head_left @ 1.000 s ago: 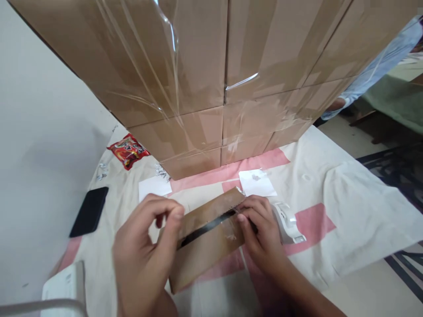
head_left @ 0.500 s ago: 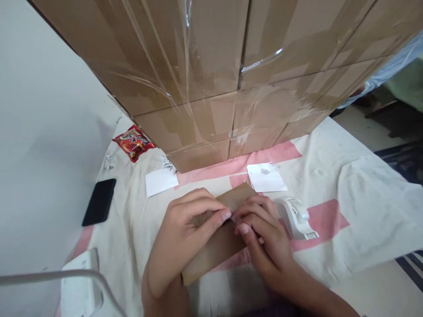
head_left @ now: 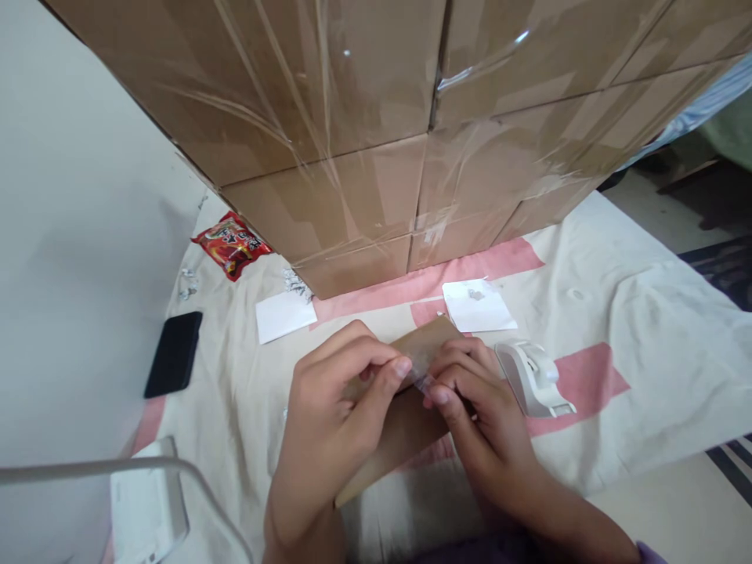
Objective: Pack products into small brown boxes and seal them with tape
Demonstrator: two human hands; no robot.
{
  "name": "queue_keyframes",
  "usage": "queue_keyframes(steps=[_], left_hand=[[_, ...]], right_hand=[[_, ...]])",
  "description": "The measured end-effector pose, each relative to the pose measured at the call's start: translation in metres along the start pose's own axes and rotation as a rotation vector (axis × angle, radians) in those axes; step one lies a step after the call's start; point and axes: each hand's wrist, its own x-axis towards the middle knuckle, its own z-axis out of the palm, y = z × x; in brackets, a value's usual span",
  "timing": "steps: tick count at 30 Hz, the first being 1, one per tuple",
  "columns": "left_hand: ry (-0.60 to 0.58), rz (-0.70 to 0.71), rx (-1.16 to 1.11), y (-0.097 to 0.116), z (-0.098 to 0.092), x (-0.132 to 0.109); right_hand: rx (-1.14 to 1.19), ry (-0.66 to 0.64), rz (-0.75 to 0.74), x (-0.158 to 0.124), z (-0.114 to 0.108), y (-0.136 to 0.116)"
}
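Observation:
Between my two hands stretches a short piece of clear tape point(head_left: 421, 381), just above a brown cardboard piece point(head_left: 405, 435). My left hand point(head_left: 346, 399) pinches the tape's left end between thumb and forefinger. The other end sits in the closed fingers of my right hand point(head_left: 479, 407). The cardboard lies slanted under both hands, and its middle is partly hidden by them. A white tape dispenser point(head_left: 532, 377) stands on the cloth just right of my right hand.
Taped cardboard boxes point(head_left: 364, 196) rise behind the cloth-covered surface point(head_left: 623, 313). White papers point(head_left: 286, 316) lie before them. A red packet point(head_left: 232, 244), black phone point(head_left: 174, 354) and white power strip point(head_left: 146, 505) with its cable point(head_left: 200, 476) are at left.
My hands have moved slightly apart, and more of the clear tape shows between them. The whole view has shifted a little.

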Motion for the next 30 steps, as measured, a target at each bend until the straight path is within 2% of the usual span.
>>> queue_keyframes(steps=[3,4,5,7,8,9,10,12,15,20,23,25,30], left_hand=[[0.003,-0.020,0.019,0.004,0.004,-0.001],[0.086,-0.024,0.034,0.005,0.004,-0.001],[0.236,-0.030,0.062,0.005,0.003,0.000],[0.665,-0.043,0.137,0.002,-0.005,0.001],[0.841,-0.052,0.156,-0.001,-0.011,0.001],[0.949,-0.053,0.155,-0.005,-0.018,0.000],[0.972,-0.052,0.139,-0.009,-0.025,-0.001],[0.857,-0.035,0.100,-0.016,-0.037,-0.004],[0.577,0.008,0.103,-0.021,-0.044,-0.009],[0.016,0.009,0.078,-0.019,-0.047,-0.010],[-0.221,-0.037,0.083,-0.020,-0.050,-0.008],[-0.300,-0.049,0.076,-0.022,-0.052,-0.007],[-0.263,-0.068,0.069,-0.028,-0.052,0.000]], right_hand=[[0.003,0.002,-0.010,-0.002,-0.001,0.001],[-0.001,0.014,-0.016,-0.003,-0.001,0.003],[-0.007,0.035,-0.022,-0.005,-0.001,0.005],[-0.022,0.093,-0.037,-0.009,-0.002,0.008],[-0.047,0.118,-0.056,-0.010,-0.002,0.010],[-0.095,0.124,-0.085,-0.011,-0.002,0.011],[-0.168,0.102,-0.123,-0.011,-0.002,0.011],[-0.366,-0.017,-0.203,-0.010,0.000,0.009],[-0.632,-0.210,-0.229,-0.007,0.005,0.004],[-0.778,-0.213,-0.169,0.002,0.016,0.001],[-0.774,-0.194,-0.150,0.013,0.024,0.002],[-0.760,-0.147,-0.128,0.021,0.030,0.004],[-0.716,-0.035,-0.128,0.027,0.041,0.008]])
